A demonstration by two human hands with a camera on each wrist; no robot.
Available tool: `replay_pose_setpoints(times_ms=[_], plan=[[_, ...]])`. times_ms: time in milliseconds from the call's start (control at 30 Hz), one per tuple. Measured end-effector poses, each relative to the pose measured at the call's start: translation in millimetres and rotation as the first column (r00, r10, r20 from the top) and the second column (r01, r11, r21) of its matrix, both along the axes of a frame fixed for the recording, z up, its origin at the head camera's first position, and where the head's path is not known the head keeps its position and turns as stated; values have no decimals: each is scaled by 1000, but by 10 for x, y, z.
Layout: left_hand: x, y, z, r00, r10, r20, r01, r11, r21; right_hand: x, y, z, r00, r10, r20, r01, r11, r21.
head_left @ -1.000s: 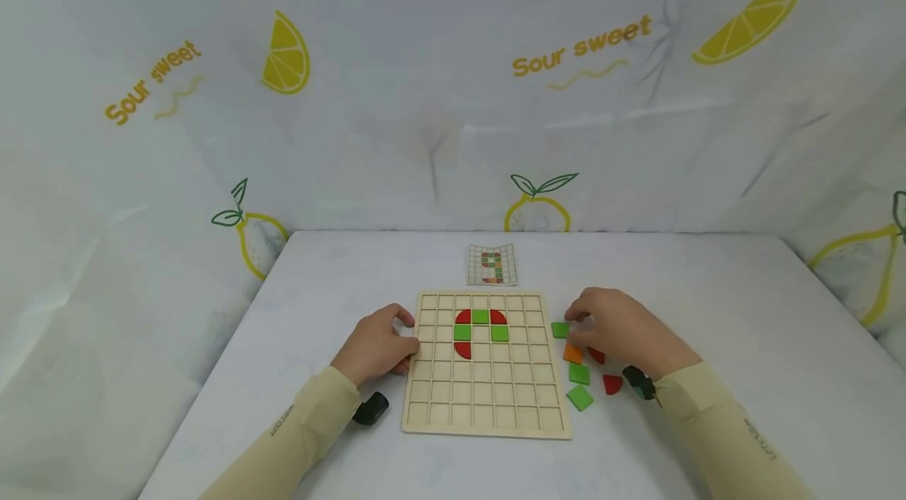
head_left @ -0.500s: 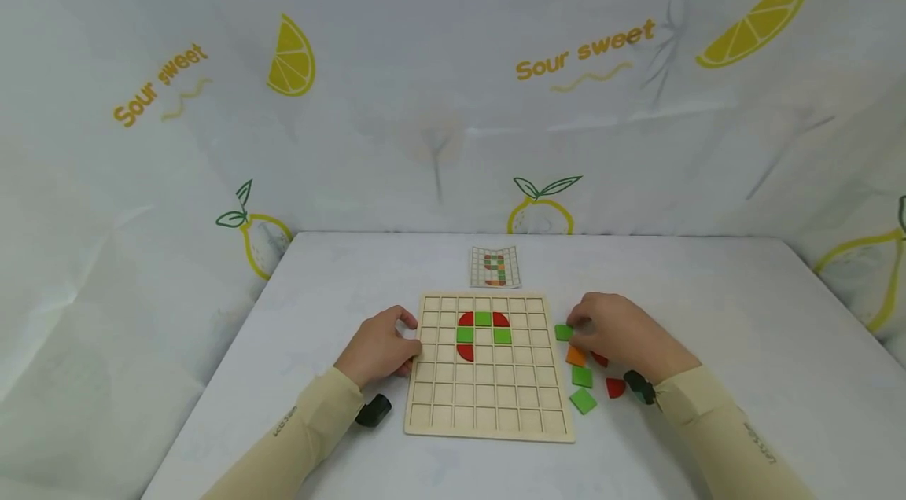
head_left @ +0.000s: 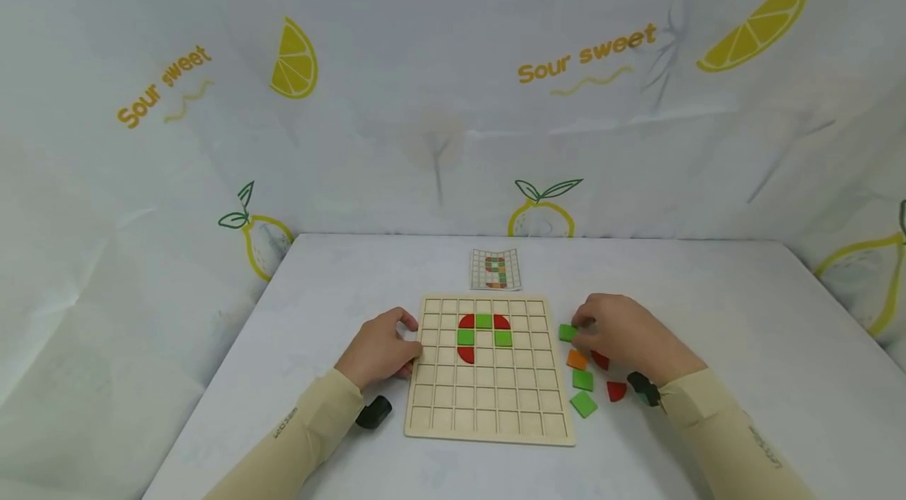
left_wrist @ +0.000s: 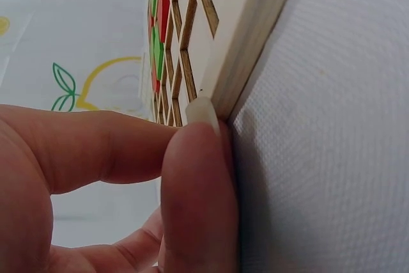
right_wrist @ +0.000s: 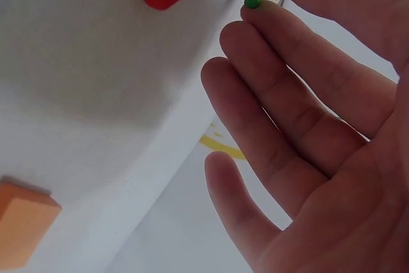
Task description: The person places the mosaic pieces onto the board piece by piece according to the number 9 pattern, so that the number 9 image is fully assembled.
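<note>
Creased lemon-print backdrop [head_left: 382, 130] | white table [head_left: 708, 288] — gridded board [head_left: 487, 396], patterned card [head_left: 495, 270] just beyond

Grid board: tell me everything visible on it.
The grid board looks like pale wood, squarish and thin, with a plain rim around rows of recessed square cells. It lies flat on the white table. Three red quarter-round tiles and three green square tiles form an arch in its far half. The left hand touches its left edge.
</note>
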State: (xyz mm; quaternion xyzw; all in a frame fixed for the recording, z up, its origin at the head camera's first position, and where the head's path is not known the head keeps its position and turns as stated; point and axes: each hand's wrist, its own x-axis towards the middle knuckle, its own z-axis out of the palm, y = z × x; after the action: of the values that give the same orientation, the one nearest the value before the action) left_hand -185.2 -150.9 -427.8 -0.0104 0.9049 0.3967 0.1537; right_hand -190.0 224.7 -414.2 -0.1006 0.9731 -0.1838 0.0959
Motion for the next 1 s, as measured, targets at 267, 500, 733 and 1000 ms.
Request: replay_pose_setpoints(times_ms=[267, 500, 733, 1000], plan=[[1, -13, 14, 1000, 2, -6, -2, 1000, 9, 20, -62, 64, 1000, 5, 2, -5, 1000, -11], [5, -8, -5, 1000, -5, 0, 5, 1000, 13, 66, -173, 80, 1000, 17, -9, -17, 1000, -1], [-8, -26, -19, 1000, 3, 3, -3, 1000, 4, 51, -365, 96, 996, 82, -32, -82, 997, 0], [-22, -24, -36, 1000, -5, 3, 5, 1000, 1, 44, -637, 140, 977, 183, -109, -183, 983, 11]])
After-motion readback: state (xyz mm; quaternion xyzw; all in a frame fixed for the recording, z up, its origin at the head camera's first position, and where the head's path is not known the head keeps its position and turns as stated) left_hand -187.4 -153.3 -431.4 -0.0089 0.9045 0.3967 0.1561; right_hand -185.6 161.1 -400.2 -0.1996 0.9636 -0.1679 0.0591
